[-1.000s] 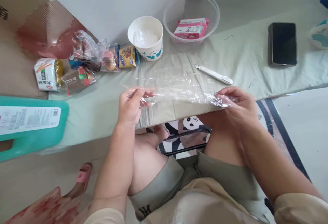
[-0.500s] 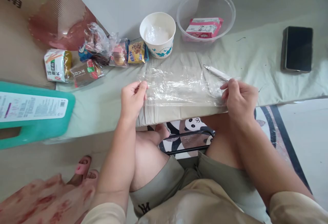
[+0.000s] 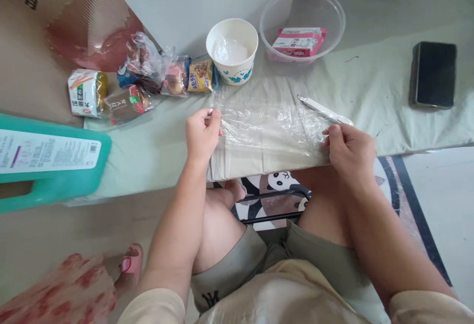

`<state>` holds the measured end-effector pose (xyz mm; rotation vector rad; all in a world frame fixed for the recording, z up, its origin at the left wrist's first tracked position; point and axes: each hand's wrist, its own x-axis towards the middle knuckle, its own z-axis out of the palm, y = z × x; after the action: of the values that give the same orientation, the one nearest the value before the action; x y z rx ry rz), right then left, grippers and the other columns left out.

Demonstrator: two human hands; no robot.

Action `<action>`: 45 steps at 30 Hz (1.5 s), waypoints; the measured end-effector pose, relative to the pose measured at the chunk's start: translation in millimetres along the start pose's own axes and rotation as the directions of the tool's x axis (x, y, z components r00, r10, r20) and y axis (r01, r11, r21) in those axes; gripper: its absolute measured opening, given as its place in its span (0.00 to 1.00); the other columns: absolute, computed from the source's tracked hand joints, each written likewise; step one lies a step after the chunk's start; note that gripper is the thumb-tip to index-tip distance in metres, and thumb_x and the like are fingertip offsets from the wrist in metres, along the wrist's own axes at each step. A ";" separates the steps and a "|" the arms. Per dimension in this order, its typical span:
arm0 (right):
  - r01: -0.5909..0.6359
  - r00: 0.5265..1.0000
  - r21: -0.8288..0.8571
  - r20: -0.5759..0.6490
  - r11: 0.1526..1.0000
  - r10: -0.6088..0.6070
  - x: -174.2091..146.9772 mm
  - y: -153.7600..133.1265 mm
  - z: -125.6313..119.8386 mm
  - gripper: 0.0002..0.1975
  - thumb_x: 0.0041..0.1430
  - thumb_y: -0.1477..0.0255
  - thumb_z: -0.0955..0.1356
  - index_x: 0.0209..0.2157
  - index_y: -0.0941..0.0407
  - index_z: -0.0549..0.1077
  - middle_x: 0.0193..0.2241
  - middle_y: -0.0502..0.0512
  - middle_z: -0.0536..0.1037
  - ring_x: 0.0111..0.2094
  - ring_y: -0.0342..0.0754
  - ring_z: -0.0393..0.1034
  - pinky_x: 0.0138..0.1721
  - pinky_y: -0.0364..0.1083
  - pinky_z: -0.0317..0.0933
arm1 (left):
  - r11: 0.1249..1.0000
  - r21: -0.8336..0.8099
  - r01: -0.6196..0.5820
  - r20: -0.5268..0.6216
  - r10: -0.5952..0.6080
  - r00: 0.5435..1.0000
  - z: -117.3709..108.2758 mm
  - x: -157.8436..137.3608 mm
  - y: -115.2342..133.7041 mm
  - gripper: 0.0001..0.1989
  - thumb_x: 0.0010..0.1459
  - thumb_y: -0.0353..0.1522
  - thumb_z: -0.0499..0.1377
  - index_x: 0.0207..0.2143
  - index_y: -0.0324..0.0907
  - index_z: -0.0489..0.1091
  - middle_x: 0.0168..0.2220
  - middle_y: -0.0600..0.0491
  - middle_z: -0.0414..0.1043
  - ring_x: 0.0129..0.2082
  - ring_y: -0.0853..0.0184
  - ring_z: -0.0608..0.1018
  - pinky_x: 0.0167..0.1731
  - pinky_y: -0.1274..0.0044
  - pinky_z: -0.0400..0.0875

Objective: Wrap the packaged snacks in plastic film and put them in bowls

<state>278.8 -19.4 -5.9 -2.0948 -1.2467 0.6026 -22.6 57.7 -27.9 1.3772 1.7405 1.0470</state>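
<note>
A sheet of clear plastic film (image 3: 262, 126), wrinkled and shiny, stretches between my two hands over the cloth-covered surface. My left hand (image 3: 203, 131) pinches its left end between thumb and fingers. At the right end, my right hand (image 3: 350, 148) is closed on the film, fingertips curled under. A white utility knife (image 3: 324, 109) lies just beyond my right hand, its tip pointing away to the left; its near end meets my knuckles in the view. Past the film stands a white paper cup (image 3: 237, 69) with clear plastic inside.
A clear round tub (image 3: 336, 32) holds a pink-and-white packet (image 3: 299, 42). Several wrapped snacks (image 3: 129, 104) lie left of the cup. A black box-like object (image 3: 433, 74) sits at right, a green jug (image 3: 92, 166) at left. Another person's pink sandal (image 3: 135, 262) shows on the floor.
My left hand has shifted slightly right and away from me, and my right hand slightly nearer, so the film looks slacker and more slanted. The other person's foot has moved at lower left.
</note>
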 end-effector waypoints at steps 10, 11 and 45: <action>0.100 0.985 -0.119 -0.126 0.988 -0.115 8.3 4.9 1.9 0.13 0.59 0.63 0.68 0.42 0.54 0.76 0.36 0.54 0.80 0.27 0.47 0.71 0.38 0.53 0.67 | 0.867 0.494 0.065 -0.147 0.010 0.989 -12.5 -1.3 6.7 0.07 0.60 0.36 0.63 0.37 0.43 0.77 0.27 0.54 0.75 0.30 0.62 0.77 0.40 0.69 0.72; 0.144 0.964 -0.109 -0.209 0.984 -0.165 5.5 4.8 -0.6 0.15 0.58 0.63 0.69 0.44 0.55 0.75 0.40 0.57 0.79 0.28 0.47 0.71 0.37 0.52 0.68 | 0.862 0.506 0.039 -0.178 0.060 0.982 -14.6 -4.5 9.6 0.09 0.59 0.35 0.64 0.41 0.43 0.76 0.31 0.52 0.76 0.35 0.60 0.79 0.45 0.67 0.73; 0.712 0.691 -0.286 0.126 0.641 -0.712 -83.0 -12.0 -3.1 0.07 0.66 0.77 0.67 0.33 0.51 0.71 0.27 0.46 0.82 0.28 0.48 0.76 0.50 0.55 0.64 | 0.579 0.093 -0.810 0.560 0.642 0.524 16.1 -79.8 38.9 0.24 0.61 0.37 0.63 0.58 0.40 0.73 0.59 0.42 0.78 0.65 0.50 0.76 0.67 0.56 0.68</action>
<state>236.1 -89.9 10.5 -1.5887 -2.1177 0.0294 25.5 -12.7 1.6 2.5081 0.9448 0.6849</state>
